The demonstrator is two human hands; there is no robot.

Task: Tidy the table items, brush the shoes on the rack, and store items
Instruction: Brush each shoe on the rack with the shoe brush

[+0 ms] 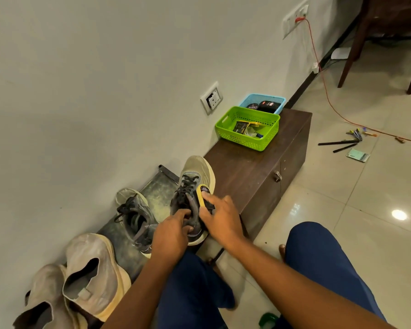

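Fingers of the left hand (173, 230) grip the grey sneaker's (190, 198) heel; the right hand (220, 216) presses a yellow brush (203, 194) against its side.

Open bare top on the dark cabinet surface (252, 167) toward 1 o'clock, up to the green basket (247, 127) and the blue basket (262, 103) behind it, both hard against the wall. Rack (152, 193) crowded toward 10 o'clock by the grey sneaker (134, 218), toward 8 o'clock by two beige shoes (90, 274). Wide tiled floor (342, 210) free toward 3 o'clock; pens (342, 143), a card (358, 155) and an orange cable (328, 96) littering 2 o'clock.
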